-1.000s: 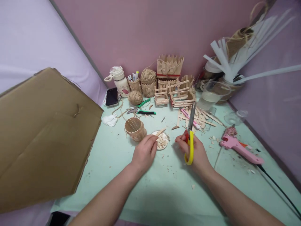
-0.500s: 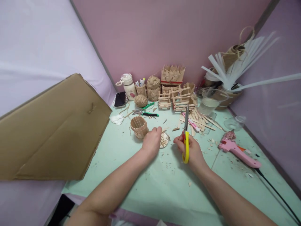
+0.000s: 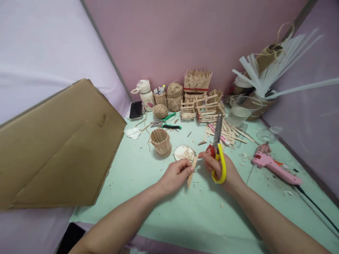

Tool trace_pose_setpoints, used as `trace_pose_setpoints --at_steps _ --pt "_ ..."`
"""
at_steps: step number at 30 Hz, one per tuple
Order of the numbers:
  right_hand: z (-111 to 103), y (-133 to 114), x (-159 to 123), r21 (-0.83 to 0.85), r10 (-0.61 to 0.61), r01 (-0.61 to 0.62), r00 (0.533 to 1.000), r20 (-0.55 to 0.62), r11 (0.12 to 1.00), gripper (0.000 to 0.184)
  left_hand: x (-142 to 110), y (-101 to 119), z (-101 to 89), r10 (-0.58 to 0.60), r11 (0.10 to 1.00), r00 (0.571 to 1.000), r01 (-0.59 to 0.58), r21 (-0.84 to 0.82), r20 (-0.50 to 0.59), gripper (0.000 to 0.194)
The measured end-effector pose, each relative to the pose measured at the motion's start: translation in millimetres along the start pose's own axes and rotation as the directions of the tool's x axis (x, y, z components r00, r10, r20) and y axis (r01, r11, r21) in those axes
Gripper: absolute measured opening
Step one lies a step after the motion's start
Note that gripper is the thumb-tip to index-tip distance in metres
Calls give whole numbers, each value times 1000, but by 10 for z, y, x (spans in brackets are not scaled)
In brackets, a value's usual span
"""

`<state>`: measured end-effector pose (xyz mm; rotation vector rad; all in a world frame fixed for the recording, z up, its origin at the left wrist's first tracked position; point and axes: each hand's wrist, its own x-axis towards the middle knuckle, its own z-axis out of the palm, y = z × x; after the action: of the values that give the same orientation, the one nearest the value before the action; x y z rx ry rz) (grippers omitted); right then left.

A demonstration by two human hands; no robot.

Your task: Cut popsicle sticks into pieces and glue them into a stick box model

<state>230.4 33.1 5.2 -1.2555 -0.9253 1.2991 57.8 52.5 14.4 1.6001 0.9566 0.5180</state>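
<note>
Left hand [image 3: 178, 176] pinched firmly on stick [image 3: 190, 180], near right edge of dish [image 3: 179, 150], presumably to steady it. Right hand [image 3: 225, 171] half-curled round scissors [image 3: 217, 135], blades pointing far, likely clear of stick. Scraps [image 3: 189, 155] in dish, probably for containment.

Scissors [image 3: 221, 152]: steel-looking blades, smooth yellow and red plastic handles
Stick [image 3: 191, 177]: flat pale wood, matt
Basket [image 3: 162, 146]: matt wood slats, rough-edged
Dish [image 3: 178, 154]: smooth white inside
Twine [image 3: 160, 111]: coarse, matt plant-like fibre
Cardboard [image 3: 63, 148]: matt brown paper board, creased
Glue gun [image 3: 278, 169]: smooth pink plastic
Phone [image 3: 136, 110]: glossy dark screen
Tub [image 3: 238, 114]: clear plastic, shiny
Bench [image 3: 132, 201]: matt green covering, paper or cloth, cannot tell which
</note>
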Motion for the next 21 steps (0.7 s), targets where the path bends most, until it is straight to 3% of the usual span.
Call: trace_pose_setpoints --at_steps 11,14,18,21 --pt "8 -52 -28 -125 41 -34 998 48 992 37 -38 -129 23 10 999 1000 -11 45 23 28" --pt "-9 -37 -23 -142 22 -14 998 57 990 36 -35 -124 35 -64 994 996 69 -84 57 35" --pt "-3 -3 -30 -100 37 -25 993 116 995 36 -22 -110 32 -134 904 963 216 -369 236 41" --pt "15 1 -47 -65 46 -39 992 114 997 36 -21 -89 20 -131 858 930 280 -430 344 38"
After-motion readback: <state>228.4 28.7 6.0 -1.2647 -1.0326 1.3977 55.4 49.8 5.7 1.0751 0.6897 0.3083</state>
